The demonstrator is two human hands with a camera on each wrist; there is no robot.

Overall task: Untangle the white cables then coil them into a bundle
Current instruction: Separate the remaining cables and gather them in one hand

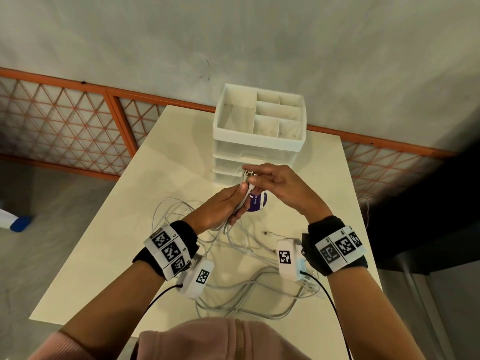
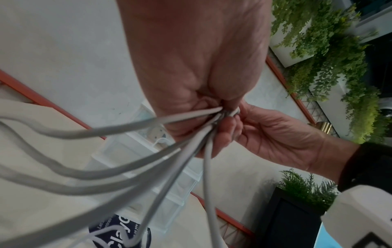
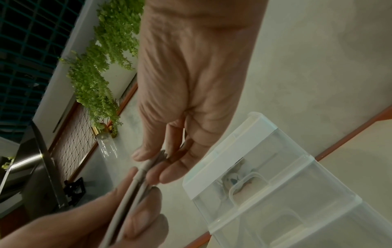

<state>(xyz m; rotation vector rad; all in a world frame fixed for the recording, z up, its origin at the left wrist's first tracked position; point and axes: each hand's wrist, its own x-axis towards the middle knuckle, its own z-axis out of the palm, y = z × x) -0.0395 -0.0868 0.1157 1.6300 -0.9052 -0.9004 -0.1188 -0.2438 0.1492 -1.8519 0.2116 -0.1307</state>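
Cream-coloured table [image 1: 166, 162] takes up most of the head view, and at its far end sits a white plastic drawer organizer [image 1: 259, 126] with open compartments on top and clear drawers below. Spread over the near half of the table are the white cables [image 1: 249, 289], lying in loose, overlapping loops, so they're nowhere near a tidy bundle. Several strands rise off that pile into the left hand [image 1: 220, 203], which has its fingers wrapped round them like a bunch of stems; the left wrist view shows at least five strands fanning out from that grip. Just above it the right hand [image 1: 275, 183] pinches the plug ends [image 1: 248, 175] between thumb and fingertips, and in the right wrist view those ends sit side by side, lined up. A small purple and white packet [image 1: 255, 202] lies on the table right under the hands, partly hidden. One loose connector [image 1: 266, 233] lies apart on the table near the right wrist. My read: this is the gather-the-ends step, untangling mostly sorted and coiling not started. Next move probably wants the left hand to keep the ends even while the right pulls slack up and lays loops, watching for crossings down in the pile that could snag.
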